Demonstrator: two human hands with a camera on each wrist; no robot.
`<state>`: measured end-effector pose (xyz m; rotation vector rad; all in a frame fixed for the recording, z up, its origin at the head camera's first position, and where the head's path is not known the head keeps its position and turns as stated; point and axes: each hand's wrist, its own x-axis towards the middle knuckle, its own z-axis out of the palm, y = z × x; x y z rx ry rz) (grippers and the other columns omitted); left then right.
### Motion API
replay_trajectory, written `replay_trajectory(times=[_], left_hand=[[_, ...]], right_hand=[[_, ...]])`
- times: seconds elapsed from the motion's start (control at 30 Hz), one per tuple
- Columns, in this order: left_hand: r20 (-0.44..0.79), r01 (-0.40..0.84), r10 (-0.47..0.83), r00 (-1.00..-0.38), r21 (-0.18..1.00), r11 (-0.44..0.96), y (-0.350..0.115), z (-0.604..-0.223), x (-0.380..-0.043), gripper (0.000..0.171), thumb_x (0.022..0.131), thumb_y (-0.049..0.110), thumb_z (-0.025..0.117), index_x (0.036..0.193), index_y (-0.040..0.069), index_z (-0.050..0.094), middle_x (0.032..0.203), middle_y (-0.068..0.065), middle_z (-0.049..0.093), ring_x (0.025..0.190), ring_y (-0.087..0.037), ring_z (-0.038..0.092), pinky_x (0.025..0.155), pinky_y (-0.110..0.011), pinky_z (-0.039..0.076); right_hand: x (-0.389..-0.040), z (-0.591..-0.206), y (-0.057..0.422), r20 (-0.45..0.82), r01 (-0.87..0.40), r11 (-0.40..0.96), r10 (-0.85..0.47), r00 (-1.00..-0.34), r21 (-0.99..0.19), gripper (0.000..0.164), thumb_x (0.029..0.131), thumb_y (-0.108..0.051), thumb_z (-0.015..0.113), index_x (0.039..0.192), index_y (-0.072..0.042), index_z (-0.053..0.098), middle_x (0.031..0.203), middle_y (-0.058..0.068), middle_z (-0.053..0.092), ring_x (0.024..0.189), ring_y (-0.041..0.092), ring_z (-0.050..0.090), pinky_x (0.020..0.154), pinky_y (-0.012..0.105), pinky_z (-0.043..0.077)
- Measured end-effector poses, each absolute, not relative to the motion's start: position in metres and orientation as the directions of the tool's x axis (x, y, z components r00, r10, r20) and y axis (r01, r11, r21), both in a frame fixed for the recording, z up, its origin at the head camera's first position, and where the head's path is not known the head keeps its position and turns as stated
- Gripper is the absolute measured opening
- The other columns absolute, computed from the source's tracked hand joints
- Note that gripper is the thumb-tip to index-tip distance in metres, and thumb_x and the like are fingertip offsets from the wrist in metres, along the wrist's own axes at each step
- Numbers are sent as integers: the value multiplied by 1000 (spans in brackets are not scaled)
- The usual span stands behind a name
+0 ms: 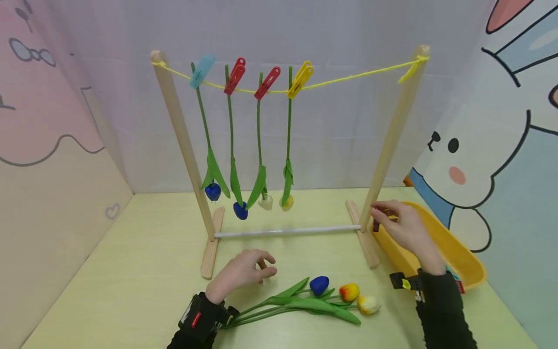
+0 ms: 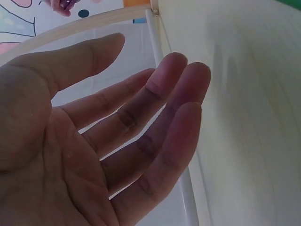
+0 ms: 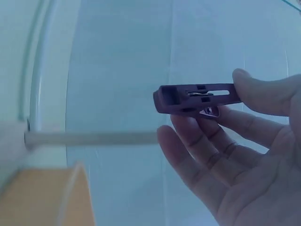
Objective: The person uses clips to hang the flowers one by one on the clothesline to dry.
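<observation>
at four o'clock, a person's right hand [image 1: 405,231] held a dark peg [image 3: 197,101], pinched between thumb and fingers, just beside the foot of a wooden post [image 1: 394,140] and near the rim of a yellow bin [image 1: 397,253]. in the right wrist view, the peg's free end pointed to nine o'clock.

at seven o'clock, the left hand [image 1: 244,271] was wide in its grip, thumb well apart from loosely bent fingers, above the table [image 1: 131,281]. near it, toward six o'clock, lay a blue tulip [image 1: 319,285], an orange tulip [image 1: 349,292] and a white tulip [image 1: 368,305], their heads toward three o'clock.

at twelve o'clock, a yellow line [image 1: 348,78] bore four more tulips, all hung heads toward six o'clock. running from eleven to twelve, a light blue peg [image 1: 202,71] and a red peg [image 1: 235,77] clipped blue ones, a second red peg [image 1: 267,83] a white one, and a yellow peg [image 1: 301,80] a yellow one.
</observation>
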<state>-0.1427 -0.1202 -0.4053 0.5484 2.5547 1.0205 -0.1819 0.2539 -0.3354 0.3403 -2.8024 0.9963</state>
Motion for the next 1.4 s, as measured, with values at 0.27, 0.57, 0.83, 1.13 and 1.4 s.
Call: replay_trajectory(times=[0.27, 0.57, 0.83, 1.13, 1.4], left_hand=[[-249, 237, 534, -808, 693, 681, -128, -404, -144, 29, 94, 24, 72, 113, 2, 71, 90, -6, 72, 74, -14, 63, 63, -28, 49], [-347, 192, 589, -729, 724, 663, -128, -406, -143, 18, 86, 19, 80, 97, 6, 73, 83, 1, 67, 74, -12, 58, 67, -26, 45], [-408, 154, 617, -673, 738, 656, -125, -407, -142, 15, 78, 6, 85, 88, 6, 74, 76, 4, 67, 69, -8, 58, 64, -21, 45], [-403, 170, 600, -691, 717, 677, -123, -410, -140, 15, 75, -5, 79, 84, 6, 74, 73, 2, 67, 66, -8, 57, 61, -21, 44], [-395, 212, 602, -694, 688, 694, -126, -410, -141, 15, 79, -4, 75, 86, 9, 75, 81, -2, 71, 71, -6, 57, 65, -20, 46]], right_hand=[[-185, -361, 249, 217, -267, 672, -160, -963, -690, 33, 107, -26, 51, 114, 1, 69, 88, 12, 75, 90, 21, 69, 78, 19, 52], [-185, -371, 253, 222, -244, 537, -107, -969, -807, 35, 105, -22, 54, 122, 7, 66, 92, 17, 74, 77, -4, 64, 74, 9, 52], [-184, -370, 253, 207, -235, 522, -113, -972, -820, 38, 105, -23, 55, 126, 7, 64, 96, 13, 73, 80, -5, 63, 76, 10, 53], [-183, -370, 252, 225, -271, 510, -152, -963, -816, 34, 105, -21, 55, 124, 5, 66, 90, 2, 74, 81, -4, 64, 79, 13, 54], [-182, -369, 251, 189, -235, 566, -140, -972, -790, 36, 105, -23, 55, 128, 4, 65, 110, 21, 71, 86, -10, 59, 79, 11, 50]])
